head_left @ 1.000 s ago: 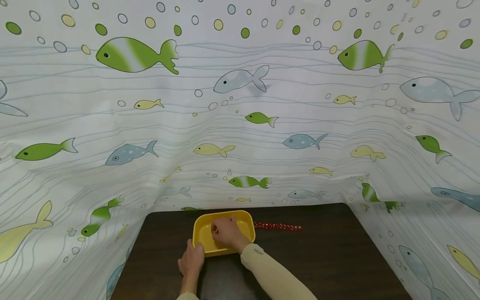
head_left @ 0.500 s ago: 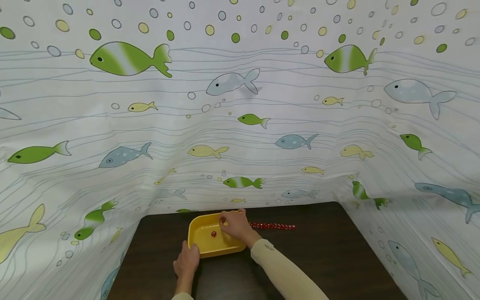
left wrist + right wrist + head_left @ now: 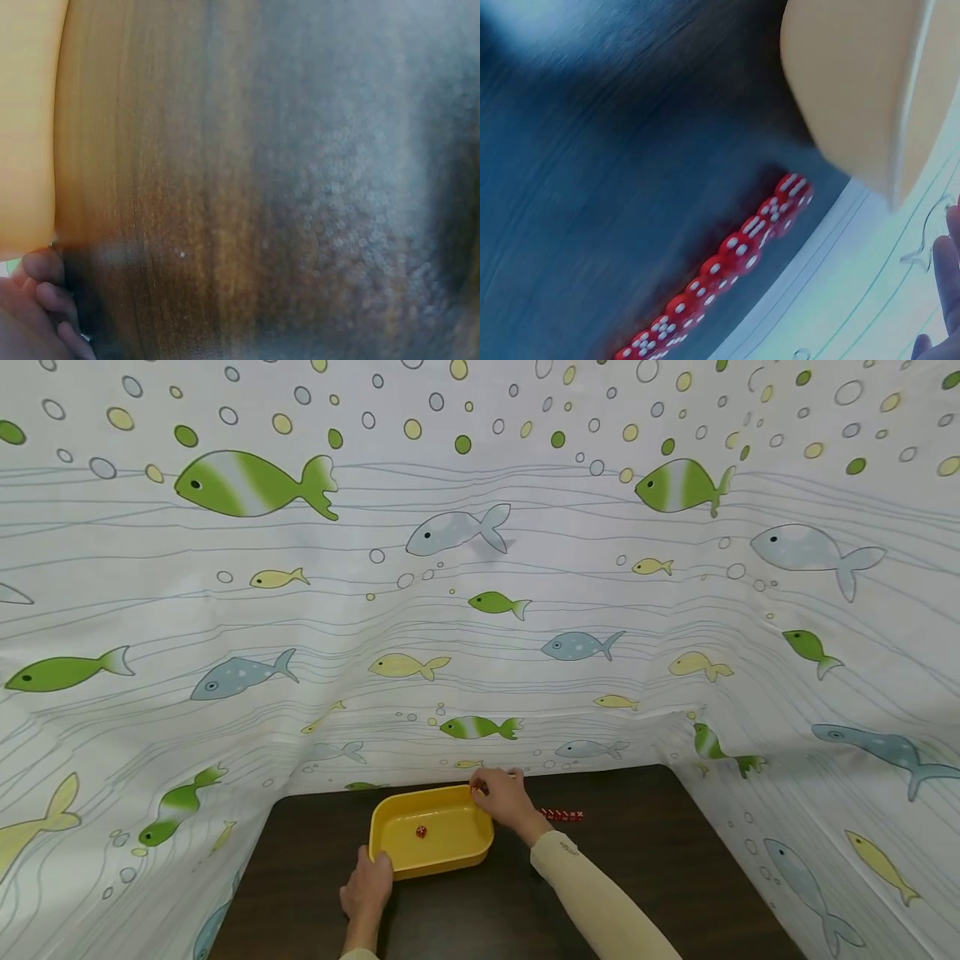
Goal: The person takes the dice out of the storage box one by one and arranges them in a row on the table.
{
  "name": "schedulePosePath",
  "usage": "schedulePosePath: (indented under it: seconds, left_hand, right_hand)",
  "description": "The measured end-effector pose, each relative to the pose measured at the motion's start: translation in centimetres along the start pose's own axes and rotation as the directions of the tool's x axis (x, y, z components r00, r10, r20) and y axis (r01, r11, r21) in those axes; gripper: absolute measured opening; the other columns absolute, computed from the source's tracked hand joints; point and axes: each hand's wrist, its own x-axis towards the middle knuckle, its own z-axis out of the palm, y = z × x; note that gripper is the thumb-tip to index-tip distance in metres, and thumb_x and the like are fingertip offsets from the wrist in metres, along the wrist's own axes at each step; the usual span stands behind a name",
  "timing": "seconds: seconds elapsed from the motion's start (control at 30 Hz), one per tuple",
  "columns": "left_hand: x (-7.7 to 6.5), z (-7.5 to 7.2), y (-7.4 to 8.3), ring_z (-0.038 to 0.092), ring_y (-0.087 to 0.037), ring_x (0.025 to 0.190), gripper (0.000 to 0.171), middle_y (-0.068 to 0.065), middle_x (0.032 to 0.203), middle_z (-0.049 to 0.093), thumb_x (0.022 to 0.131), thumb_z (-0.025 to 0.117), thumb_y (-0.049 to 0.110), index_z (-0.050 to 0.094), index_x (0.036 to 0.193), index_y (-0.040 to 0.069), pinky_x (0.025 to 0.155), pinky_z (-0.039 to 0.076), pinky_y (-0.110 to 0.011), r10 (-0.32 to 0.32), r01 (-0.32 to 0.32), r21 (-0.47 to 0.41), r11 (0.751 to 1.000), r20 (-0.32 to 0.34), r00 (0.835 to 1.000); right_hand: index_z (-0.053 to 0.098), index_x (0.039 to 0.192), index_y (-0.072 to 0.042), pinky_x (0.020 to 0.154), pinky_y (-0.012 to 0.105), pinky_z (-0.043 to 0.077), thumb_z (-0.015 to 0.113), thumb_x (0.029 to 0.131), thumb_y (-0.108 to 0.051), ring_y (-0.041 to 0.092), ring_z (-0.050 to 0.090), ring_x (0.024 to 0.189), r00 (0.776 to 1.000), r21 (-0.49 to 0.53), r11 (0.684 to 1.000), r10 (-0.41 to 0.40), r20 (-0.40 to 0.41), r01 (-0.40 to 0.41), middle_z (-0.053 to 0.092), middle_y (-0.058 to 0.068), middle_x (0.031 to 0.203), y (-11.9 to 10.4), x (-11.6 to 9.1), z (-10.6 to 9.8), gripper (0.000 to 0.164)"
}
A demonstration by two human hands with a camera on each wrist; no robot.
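Note:
A yellow plastic tray [image 3: 442,865] stands on the dark table, a single red die [image 3: 421,832] lying on its floor. At its near left corner my left hand [image 3: 367,887] grips the wall; curled fingers [image 3: 54,298] show beneath it in the left wrist view. Over the tray's right rim, my right hand [image 3: 508,797] pinches a small red die [image 3: 475,790], mostly covered by the fingers. To the right of the tray runs a straight row of red dice [image 3: 564,815], partly behind the right hand. White pips show on the row [image 3: 715,268] in the right wrist view.
The dark wood-grain table [image 3: 600,877] extends to the front and right of the tray. A white fish-print cloth [image 3: 480,677] rises behind the table's far edge and along both sides.
My right hand has lifted out of the tray with a die and moved right to its rim, uncovering the die left inside. My left hand stays on the tray's corner.

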Motion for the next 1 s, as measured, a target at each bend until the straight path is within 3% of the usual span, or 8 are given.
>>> schedulePosePath:
  seconds: [0.37,0.57,0.83,1.0]
  left_hand:
    - [-0.1,0.1,-0.6,0.064,-0.044,0.097,0.061,-0.032,0.12,0.066,0.1,0.028,0.029,0.039,0.149,-0.006,0.091,0.036,-0.061,0.011,-0.011,0.0,1.0,-0.005,1.0]
    - [-0.2,0.1,-0.7,0.063,-0.044,0.097,0.061,-0.032,0.119,0.066,0.101,0.028,0.03,0.038,0.149,-0.006,0.092,0.036,-0.062,0.001,-0.001,0.003,1.0,0.009,1.0]
    - [-0.2,0.1,-0.5,0.061,-0.04,0.093,0.061,-0.031,0.117,0.065,0.101,0.029,0.029,0.037,0.15,-0.006,0.091,0.035,-0.06,-0.014,0.015,-0.011,1.0,0.014,1.0]
    - [-0.2,-0.1,0.1,0.058,-0.039,0.09,0.061,-0.029,0.114,0.064,0.101,0.028,0.029,0.036,0.151,-0.006,0.091,0.035,-0.059,-0.011,0.011,-0.028,1.0,-0.001,1.0]
  right_hand:
    - [0.076,0.112,-0.015,0.113,0.074,0.037,0.073,0.102,-0.021,0.025,0.069,0.106,0.99,0.054,0.993,0.109,-0.091,-0.104,0.078,-0.001,0.107,4.1,-1.3,-2.0,0.012]
    - [0.077,0.11,-0.014,0.106,0.071,0.043,0.073,0.101,-0.019,0.027,0.072,0.102,0.979,0.047,0.991,0.129,-0.16,-0.123,0.078,0.002,0.107,5.9,-2.4,-3.7,0.011]
    - [0.076,0.118,-0.009,0.1,0.061,0.052,0.071,0.102,-0.017,0.029,0.073,0.106,0.965,0.089,0.975,0.214,-0.153,-0.202,0.077,0.006,0.113,9.1,-4.1,-5.9,0.018]
    - [0.075,0.119,-0.011,0.104,0.062,0.047,0.072,0.103,-0.019,0.029,0.071,0.105,0.949,0.07,0.963,0.267,-0.167,-0.259,0.077,0.006,0.111,11.2,-5.0,-7.2,0.018]
